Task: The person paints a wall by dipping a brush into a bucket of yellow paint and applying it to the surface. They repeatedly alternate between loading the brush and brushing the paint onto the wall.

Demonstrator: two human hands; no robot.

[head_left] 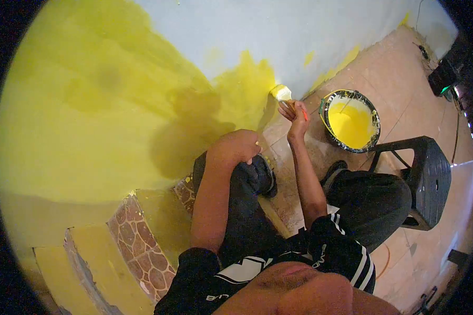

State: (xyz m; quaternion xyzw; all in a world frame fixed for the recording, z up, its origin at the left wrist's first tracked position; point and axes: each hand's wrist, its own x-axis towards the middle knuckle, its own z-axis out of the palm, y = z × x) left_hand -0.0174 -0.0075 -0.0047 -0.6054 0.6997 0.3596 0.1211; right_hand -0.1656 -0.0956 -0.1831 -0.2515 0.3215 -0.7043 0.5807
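My right hand [298, 119] is closed around the handle of a paintbrush [282, 93]. The brush head, pale yellow with paint, touches the low part of the wall [236, 31] near where it meets the floor. A bit of red shows on the handle beside my fingers. My left hand [242, 146] rests over my left knee with its fingers curled in; a small yellow spot is on one finger, and I see nothing held. Right of my right hand, a black-rimmed bucket [377, 118] of yellow paint [349, 126] stands on the floor, its handle leaning to the left.
A black plastic stool [431, 181] stands by my right leg. Yellow-painted steps with a stone-patterned strip [139, 241] lie at lower left. Tiled floor [399, 79] stretches to the right. Yellow covers the wall's left side; pale blue-white shows above the brush.
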